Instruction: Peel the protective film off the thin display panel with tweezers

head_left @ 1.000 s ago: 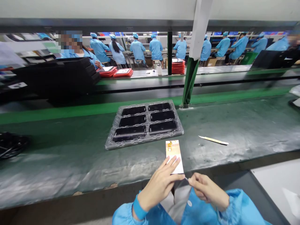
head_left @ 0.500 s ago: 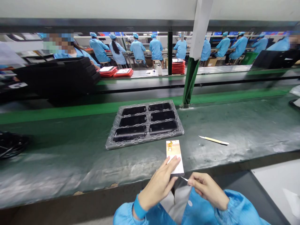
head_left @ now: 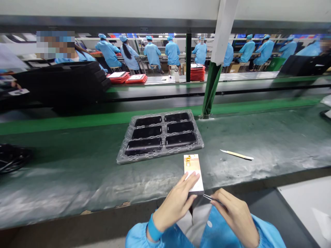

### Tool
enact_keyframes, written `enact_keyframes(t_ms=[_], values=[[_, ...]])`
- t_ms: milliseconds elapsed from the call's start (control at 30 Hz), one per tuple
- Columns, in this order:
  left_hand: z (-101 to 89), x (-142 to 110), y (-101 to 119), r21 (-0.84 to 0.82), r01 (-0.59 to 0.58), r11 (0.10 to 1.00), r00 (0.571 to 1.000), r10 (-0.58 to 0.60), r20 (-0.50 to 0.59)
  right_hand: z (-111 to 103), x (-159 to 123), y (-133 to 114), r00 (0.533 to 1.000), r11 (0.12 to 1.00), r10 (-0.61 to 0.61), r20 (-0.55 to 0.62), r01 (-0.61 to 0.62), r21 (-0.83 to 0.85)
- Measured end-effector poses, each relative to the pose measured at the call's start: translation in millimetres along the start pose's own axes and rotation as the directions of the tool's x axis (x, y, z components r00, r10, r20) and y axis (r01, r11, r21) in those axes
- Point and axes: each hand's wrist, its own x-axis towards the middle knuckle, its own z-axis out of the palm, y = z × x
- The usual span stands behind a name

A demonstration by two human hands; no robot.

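My left hand (head_left: 174, 203) lies over the near half of a phone-sized panel (head_left: 192, 168), fingers on its face and thumb at the near edge. The panel's face is white and orange, its near side dark, and a gold flex cable (head_left: 188, 160) shows at its far end. Pinched in my right hand (head_left: 234, 212) are metal tweezers (head_left: 207, 197), their two tips apart beside the panel's near right corner. Whether the tips touch it I cannot tell. Farther right on the bench lies a craft knife (head_left: 236, 154) with a yellow handle.
A clear plastic tray (head_left: 120, 159) with several black phone screens sits beyond the panel on the green bench (head_left: 64, 165). A post (head_left: 213, 79) rises behind it. Black cables (head_left: 12, 158) lie far left, a black bin stack (head_left: 62, 82) behind. Several people in blue work across the line.
My right hand has shifted slightly to the right and turned. Both tips of the tweezers now show, spread apart. My left hand and the panel have stayed in place.
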Motion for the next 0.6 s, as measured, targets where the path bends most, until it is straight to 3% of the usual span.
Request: enact_keyframes(t_ms=[300,600], values=[[-1.7,0.8,2.3,0.0,0.006,1.0,1.0,-0.006,-0.012,-5.3,7.5,-7.6,0.995,0.98,-0.097,-0.027,0.091,-0.176],[-0.4,1.1,6.2,0.019,0.006,1.0,1.0,-0.005,-0.01,5.1,2.1,-4.8,0.977,0.931,-0.189,-0.102,0.146,-0.336]])
